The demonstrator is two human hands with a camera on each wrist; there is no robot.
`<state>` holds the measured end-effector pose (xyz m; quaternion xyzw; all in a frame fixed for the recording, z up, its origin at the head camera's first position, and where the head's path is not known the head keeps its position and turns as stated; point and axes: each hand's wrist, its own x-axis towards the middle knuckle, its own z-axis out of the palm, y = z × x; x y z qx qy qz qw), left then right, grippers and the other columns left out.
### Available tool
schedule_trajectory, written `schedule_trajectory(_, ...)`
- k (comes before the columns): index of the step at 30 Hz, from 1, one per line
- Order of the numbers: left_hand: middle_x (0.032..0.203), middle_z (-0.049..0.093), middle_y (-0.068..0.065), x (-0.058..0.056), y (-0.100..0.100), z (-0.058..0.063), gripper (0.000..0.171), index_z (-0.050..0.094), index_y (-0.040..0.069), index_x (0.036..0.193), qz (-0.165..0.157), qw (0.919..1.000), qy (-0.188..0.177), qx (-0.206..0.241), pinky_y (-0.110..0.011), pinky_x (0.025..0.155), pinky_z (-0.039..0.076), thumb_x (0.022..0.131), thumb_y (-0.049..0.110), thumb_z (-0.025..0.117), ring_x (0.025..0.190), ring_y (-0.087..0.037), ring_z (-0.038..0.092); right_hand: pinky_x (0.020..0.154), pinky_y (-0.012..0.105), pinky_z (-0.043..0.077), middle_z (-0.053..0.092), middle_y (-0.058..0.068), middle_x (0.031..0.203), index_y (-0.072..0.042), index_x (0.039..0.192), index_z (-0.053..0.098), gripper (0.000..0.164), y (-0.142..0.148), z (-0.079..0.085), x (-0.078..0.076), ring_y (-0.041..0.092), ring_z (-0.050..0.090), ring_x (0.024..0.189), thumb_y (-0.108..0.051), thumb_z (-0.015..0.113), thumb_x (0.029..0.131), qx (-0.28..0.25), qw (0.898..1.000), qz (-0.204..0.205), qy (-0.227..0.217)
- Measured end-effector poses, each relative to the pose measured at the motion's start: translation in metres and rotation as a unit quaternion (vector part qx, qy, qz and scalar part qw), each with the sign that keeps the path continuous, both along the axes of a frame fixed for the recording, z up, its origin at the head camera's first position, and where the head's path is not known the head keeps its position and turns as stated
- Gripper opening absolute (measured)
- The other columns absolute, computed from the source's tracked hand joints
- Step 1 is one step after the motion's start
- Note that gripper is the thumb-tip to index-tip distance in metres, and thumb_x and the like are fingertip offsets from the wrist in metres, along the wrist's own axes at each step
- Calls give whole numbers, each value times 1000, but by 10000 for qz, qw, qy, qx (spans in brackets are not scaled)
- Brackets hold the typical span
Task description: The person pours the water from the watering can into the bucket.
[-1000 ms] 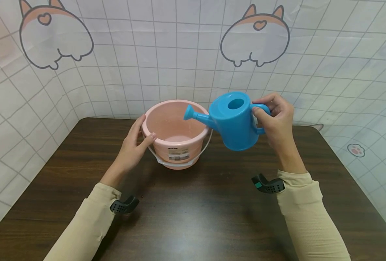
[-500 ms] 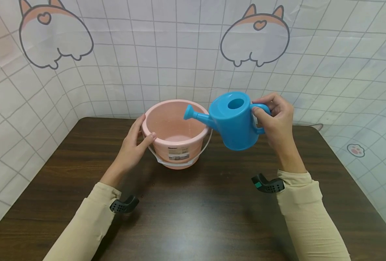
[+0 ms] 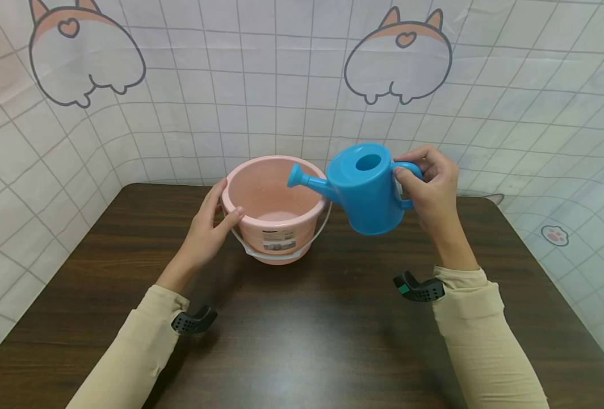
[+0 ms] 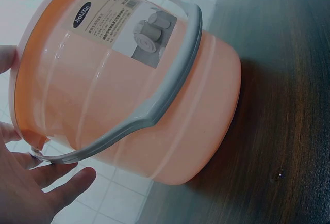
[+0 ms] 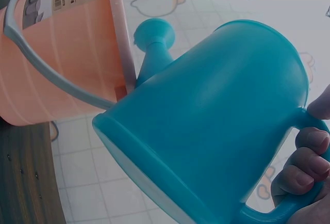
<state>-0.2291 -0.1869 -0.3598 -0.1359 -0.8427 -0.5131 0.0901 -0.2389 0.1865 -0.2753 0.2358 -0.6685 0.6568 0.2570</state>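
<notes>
A pink bucket (image 3: 279, 236) with a pale grey handle and a paper label stands upright toward the back of the table. Along its left rim rests my left hand (image 3: 202, 238), fingers straight and spread, thumb on the near rim; in the left wrist view some fingertips lie beside the handle's (image 4: 170, 90) end. My right hand (image 3: 432, 184) grips the handle of a blue watering can (image 3: 370, 196), fingers curled through the loop in the right wrist view. The can is raised and tips slightly left. Its spout (image 3: 309, 182) reaches over the bucket's right rim. The can's inside is hidden.
The dark wooden table (image 3: 302, 341) has its back edge behind the bucket. A white gridded curtain (image 3: 200, 108) with cartoon dog prints hangs behind and at both sides. Black camera mounts (image 3: 194, 321) sit on both sleeves.
Both hands, the bucket and the watering can keep practically the same places; only a slight shift of the whole head view shows.
</notes>
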Motion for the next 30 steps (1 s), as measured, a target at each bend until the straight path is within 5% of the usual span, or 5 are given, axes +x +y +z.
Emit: schedule_trajectory(30, 162, 15, 0, 0, 0, 0, 72, 15, 27, 156, -61, 9999, 16, 109, -58, 101, 43, 97, 34, 55, 140, -37, 36, 51, 21, 41, 62, -1, 65, 12, 95, 61, 15, -1, 1, 1, 11, 47, 52, 1, 58, 85, 113, 9999, -76, 65)
